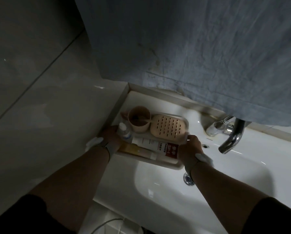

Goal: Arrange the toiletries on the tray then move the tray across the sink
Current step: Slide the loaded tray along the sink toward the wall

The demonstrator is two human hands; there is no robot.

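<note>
At frame centre, left hand (110, 135) and right hand (190, 149) grip the loaded tray (175, 165) by its ends; arranging looks finished, next a level carry across the sink (158, 191).

Both bare forearms reach forward and down from dark short sleeves, converging slightly. Left hand (110, 137) palm turned inward, fingers curled and closed on the tray's (176, 166) left edge. Right hand (190, 149) knuckles up, fingers closed over the tray's right edge, thumb side toward the camera. Each wrist wears a grey strap with a pale patch.
</note>
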